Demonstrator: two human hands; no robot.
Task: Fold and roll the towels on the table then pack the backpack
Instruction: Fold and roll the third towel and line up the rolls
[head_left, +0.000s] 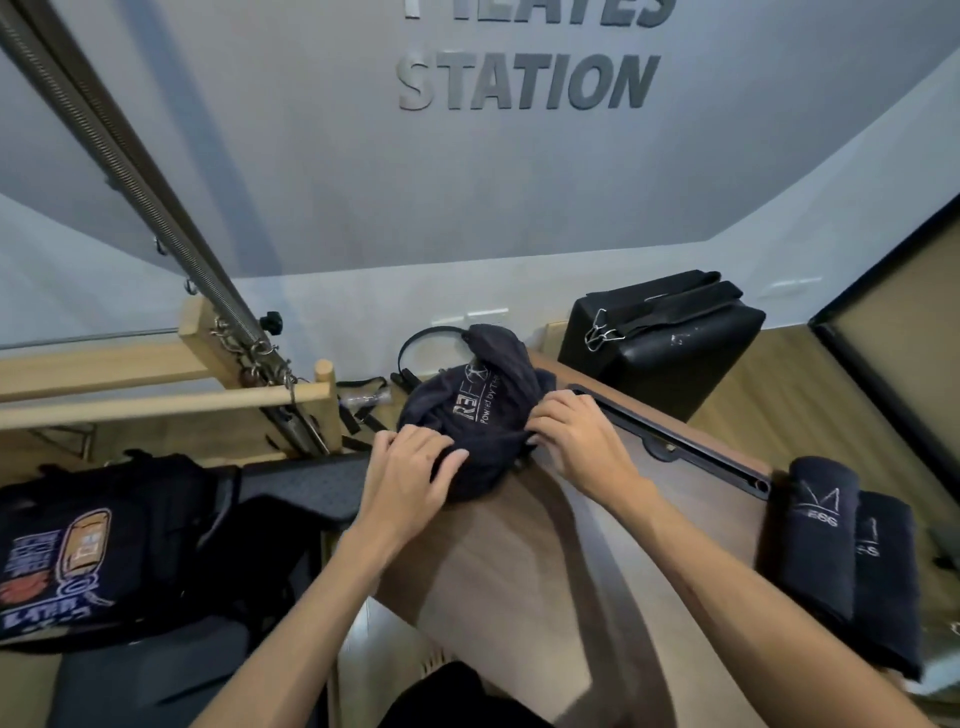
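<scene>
A crumpled dark navy towel (480, 410) with white lettering lies bunched at the far end of the brown wooden table (519, 571). My left hand (410, 467) grips its near left edge, fingers curled into the cloth. My right hand (569, 434) pinches the towel's right edge. Two rolled dark towels (852, 556) with white logos lie side by side at the table's right edge. A black backpack (98, 545) with colourful printed patches rests to the left on a dark padded surface.
A black box-shaped bag (660, 338) with straps and clips stands at the back right. Wooden bars and metal springs of an exercise frame (249, 374) rise at the left. A black rail (675, 441) runs along the table's far right edge. Headphones (415, 348) lie behind the towel.
</scene>
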